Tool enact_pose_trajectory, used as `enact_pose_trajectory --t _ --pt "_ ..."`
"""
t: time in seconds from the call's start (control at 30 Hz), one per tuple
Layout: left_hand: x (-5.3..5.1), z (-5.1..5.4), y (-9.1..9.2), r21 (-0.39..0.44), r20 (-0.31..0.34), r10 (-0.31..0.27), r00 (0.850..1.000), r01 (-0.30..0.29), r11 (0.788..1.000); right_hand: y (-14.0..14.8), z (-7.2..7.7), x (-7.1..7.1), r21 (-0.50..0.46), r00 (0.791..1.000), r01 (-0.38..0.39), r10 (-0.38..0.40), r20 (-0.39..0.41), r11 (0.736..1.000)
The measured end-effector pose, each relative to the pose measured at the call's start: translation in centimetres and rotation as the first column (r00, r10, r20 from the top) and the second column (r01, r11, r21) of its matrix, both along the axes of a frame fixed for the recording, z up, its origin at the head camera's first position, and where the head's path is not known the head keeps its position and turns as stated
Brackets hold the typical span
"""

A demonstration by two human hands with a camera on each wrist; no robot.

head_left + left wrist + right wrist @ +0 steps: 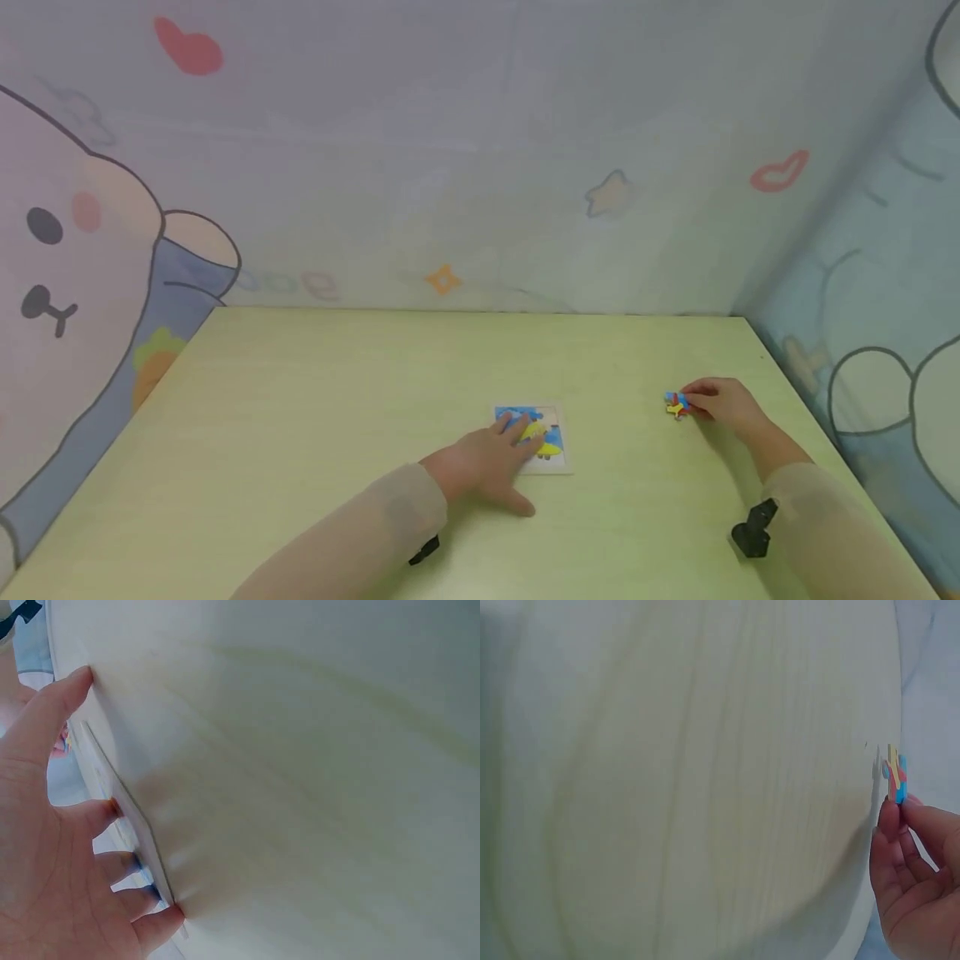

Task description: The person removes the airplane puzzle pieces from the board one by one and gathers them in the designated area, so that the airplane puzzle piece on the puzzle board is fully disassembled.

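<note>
Near the middle of the table lies a small square jigsaw puzzle board (558, 467) with a pale rim and a blue and yellow picture. My left hand (483, 462) rests on its left part with fingers spread, hiding some of the picture. In the left wrist view, the fingertips of this left hand (52, 847) touch the board (133, 808), while the thumb stays off it. To the right, my right hand (727, 404) pinches a blue, red and yellow puzzle piece (675, 404) between thumb and fingers. The right wrist view shows the piece (897, 778) held on edge at the fingertips.
The pale wooden table (337, 375) reaches back to a cloth wall (480, 183) printed with hearts, stars and a cartoon bear. Another printed cloth (885, 275) hangs along the right side. A black wrist mount (753, 531) sits by the right sleeve.
</note>
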State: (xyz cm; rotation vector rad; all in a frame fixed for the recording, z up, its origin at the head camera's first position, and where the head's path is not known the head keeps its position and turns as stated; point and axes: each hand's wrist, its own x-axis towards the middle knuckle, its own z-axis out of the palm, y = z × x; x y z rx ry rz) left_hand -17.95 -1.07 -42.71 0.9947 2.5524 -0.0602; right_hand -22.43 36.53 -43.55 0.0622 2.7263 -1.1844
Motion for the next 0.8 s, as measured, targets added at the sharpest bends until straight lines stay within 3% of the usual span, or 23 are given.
enact_pose_trajectory --t 0.3,0.63,0.8 --pt "-0.5 0.8 -0.2 -0.017 0.039 0.011 0.999 -0.01 1.0 1.3 -0.6 0.0 0.042 1.0 0.022 -0.021 -0.014 0.999" --pt "-0.6 0.4 -0.9 -0.004 0.004 0.018 1.0 -0.018 1.0 2.2 -0.8 0.3 0.11 0.999 0.037 -0.034 -0.026 0.993" --pt "-0.4 0.6 -1.5 -0.016 -0.034 0.072 0.997 -0.073 0.997 2.1 -0.8 0.4 0.134 0.999 0.037 -0.034 -0.03 0.99"
